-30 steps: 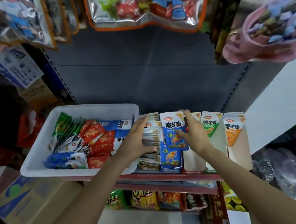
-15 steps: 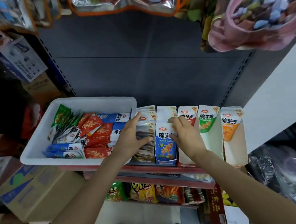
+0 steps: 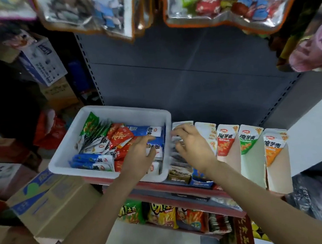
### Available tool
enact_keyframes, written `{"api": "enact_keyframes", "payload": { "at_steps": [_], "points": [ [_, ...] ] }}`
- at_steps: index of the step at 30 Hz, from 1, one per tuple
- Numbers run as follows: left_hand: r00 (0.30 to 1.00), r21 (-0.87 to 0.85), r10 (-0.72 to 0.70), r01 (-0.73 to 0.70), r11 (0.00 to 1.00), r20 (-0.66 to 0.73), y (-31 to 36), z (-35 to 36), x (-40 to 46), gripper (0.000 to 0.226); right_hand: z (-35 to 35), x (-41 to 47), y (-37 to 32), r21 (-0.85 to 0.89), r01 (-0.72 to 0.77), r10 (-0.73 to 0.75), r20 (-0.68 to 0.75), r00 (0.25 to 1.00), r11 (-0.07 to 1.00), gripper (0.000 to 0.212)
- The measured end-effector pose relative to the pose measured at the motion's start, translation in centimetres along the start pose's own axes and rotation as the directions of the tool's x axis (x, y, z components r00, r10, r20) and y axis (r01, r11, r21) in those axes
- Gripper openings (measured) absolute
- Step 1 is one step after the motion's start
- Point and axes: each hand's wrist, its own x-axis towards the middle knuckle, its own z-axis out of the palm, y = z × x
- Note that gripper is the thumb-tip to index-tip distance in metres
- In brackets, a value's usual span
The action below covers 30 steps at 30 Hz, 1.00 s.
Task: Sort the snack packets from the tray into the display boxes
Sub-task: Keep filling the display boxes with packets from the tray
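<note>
The white tray [image 3: 109, 172] sits on the shelf at the left, full of green, red and blue snack packets. My left hand [image 3: 140, 156] reaches into its right end, fingers stretched onto the blue packets [image 3: 147, 131]. Right of the tray stand several display boxes in a row: a grey-packet box [image 3: 178, 172], a blue box [image 3: 200, 178], a red box [image 3: 226, 142], a green box [image 3: 249, 142] and an orange box [image 3: 275, 145]. My right hand [image 3: 193, 145] rests over the grey and blue boxes, fingers loosely bent on the packet tops, holding nothing I can make out.
A grey back panel [image 3: 181, 76] rises behind the shelf. Large hanging snack bags [image 3: 223, 2] dangle overhead. Cardboard cartons [image 3: 51, 201] are stacked at the left below the tray. Chip bags [image 3: 161, 213] fill the lower shelf.
My left hand has moved from the grey-packet box into the tray's right end. My right hand let go of the blue packet and shifted left over the grey box.
</note>
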Motion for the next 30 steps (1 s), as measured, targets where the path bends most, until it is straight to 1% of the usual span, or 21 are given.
{"api": "enact_keyframes", "payload": {
  "at_steps": [3,5,7,9,12,14,16,19,21,22,23,25,27,28,30],
  "points": [
    [0.999,0.07,-0.029,0.031,0.997,-0.036,-4.6,-3.7,-0.6,0.02,3.5,2.6,-4.1,0.065,0.022,-0.03,0.135,0.99,0.998,0.037],
    [0.997,0.11,-0.075,0.075,0.991,-0.001,-8.3,-6.0,-0.8,0.013,6.4,4.3,-6.7,0.071,0.026,-0.042,0.234,0.971,0.997,0.04],
    [0.988,0.196,-0.134,0.118,0.973,0.071,-11.7,-8.2,-0.8,0.014,9.2,5.7,-9.1,0.07,0.006,-0.027,0.302,0.953,0.998,0.041],
    [0.973,0.257,-0.175,0.133,0.957,0.148,-14.1,-9.9,-0.7,0.02,11.8,6.8,-11.0,0.068,-0.049,0.022,0.357,0.934,0.996,0.042],
    [0.946,0.293,-0.173,0.089,0.952,0.275,-16.5,-11.6,-0.3,0.028,14.5,8.2,-12.9,0.084,-0.177,0.121,0.454,0.883,0.981,0.039],
    [0.919,0.316,-0.155,0.035,0.948,0.363,-17.9,-12.0,0.1,0.028,15.6,8.8,-13.7,0.059,-0.224,0.168,0.486,0.857,0.973,0.039],
    [0.894,0.337,-0.13,-0.025,0.941,0.429,-18.6,-12.1,0.7,0.023,16.3,9.2,-14.0,0.045,-0.283,0.234,0.445,0.864,0.958,0.037],
    [0.879,0.313,-0.09,-0.07,0.947,0.468,-18.6,-12.4,1.4,0.017,16.9,9.6,-13.7,0.075,-0.379,0.324,0.38,0.866,0.923,0.032],
    [0.896,0.278,-0.075,-0.056,0.959,0.438,-18.5,-12.3,1.6,0.015,16.7,9.7,-13.6,0.13,-0.417,0.352,0.35,0.868,0.9,0.023],
    [0.915,0.262,-0.068,-0.042,0.964,0.397,-18.4,-12.2,1.6,0.013,16.4,9.7,-13.5,0.169,-0.431,0.358,0.341,0.869,0.886,0.02],
    [0.936,0.249,-0.059,-0.031,0.968,0.347,-18.4,-12.0,1.5,0.012,16.2,9.7,-13.5,0.202,-0.43,0.352,0.331,0.875,0.88,0.019],
    [0.964,0.239,-0.025,-0.04,0.97,0.265,-18.3,-11.8,1.4,0.023,15.6,9.5,-13.4,0.274,-0.407,0.324,0.3,0.897,0.872,0.014],
    [0.967,0.227,0.028,-0.088,0.97,0.255,-18.1,-11.7,1.5,0.038,14.9,9.2,-13.4,0.385,-0.379,0.295,0.261,0.919,0.841,0.005],
    [0.962,0.212,0.046,-0.106,0.971,0.269,-18.1,-11.7,1.6,0.039,14.4,9.1,-13.4,0.441,-0.371,0.289,0.242,0.926,0.818,0.002],
    [0.96,0.154,0.078,-0.123,0.98,0.271,-17.6,-11.8,1.9,0.027,13.3,8.9,-13.3,0.545,-0.339,0.286,0.182,0.941,0.767,0.009]
  ]
}}
